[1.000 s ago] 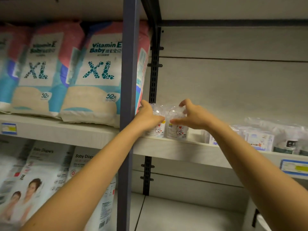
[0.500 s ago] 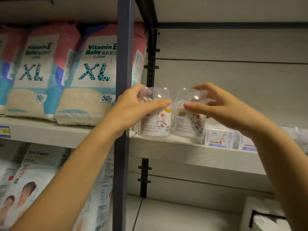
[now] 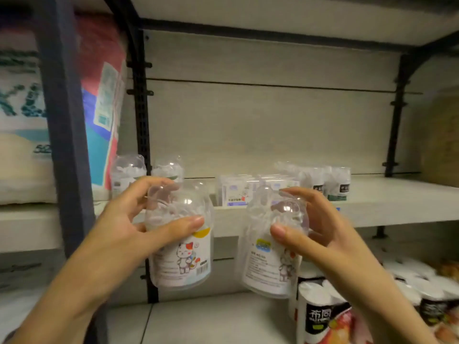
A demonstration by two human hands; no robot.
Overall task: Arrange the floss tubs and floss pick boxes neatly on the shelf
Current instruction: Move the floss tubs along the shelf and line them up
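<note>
My left hand (image 3: 124, 227) grips a clear floss tub with a cartoon cat label (image 3: 182, 256) by its domed lid, held in the air in front of the shelf (image 3: 387, 209). My right hand (image 3: 315, 227) grips a second clear floss tub (image 3: 265, 259) the same way, tilted slightly. Two more tubs (image 3: 128, 173) stand at the shelf's left end. Flat floss pick boxes (image 3: 234, 193) stand in the middle, and dark-labelled floss tubs (image 3: 337, 181) stand to their right.
A dark upright post (image 3: 64, 145) and diaper packs (image 3: 104, 95) are on the left. The shelf's right part is bare board. Below, paper rolls (image 3: 320, 319) and wrapped packs (image 3: 422, 286) fill the lower right.
Both hands have lifted the two tubs off the shelf and pulled them toward me and lower, further apart. The view has shifted right and closer.
</note>
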